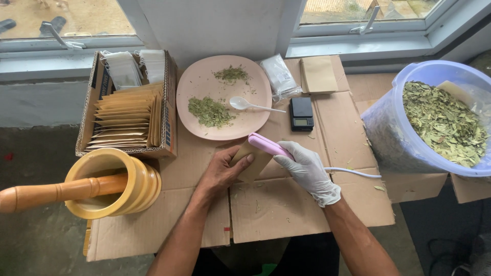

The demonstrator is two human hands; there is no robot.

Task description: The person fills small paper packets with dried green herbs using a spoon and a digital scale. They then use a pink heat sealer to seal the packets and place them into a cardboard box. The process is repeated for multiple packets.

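**Sealing a kraft pouch with the pink clamp**

Bare left hand (222, 168) flat on the brown paper pouch (252, 162), fingers spread, thumb hooked over the near edge, pinning rather than gripping. Gloved right hand (307, 171) wrapped shut around the pink handheld sealer (268, 145), white cord (353, 173) trailing off to the right. Sealer closed across the pouch's upper edge, seemingly; exact bite line hidden by the tool.

Pouch low on the flattened cardboard sheet (276, 209), just below the pink plate (204, 82) of crushed leaf.

For a clean seal, probably: keep the pouch mouth flat and square to the sealer, hold the pouch still under the left palm, keep leaf crumbs out of the seam, squeeze evenly along the whole width.

Pouch: small, tan, matte, flat and thin-looking, same kind as the stack filed upright in the cardboard box (166, 117).
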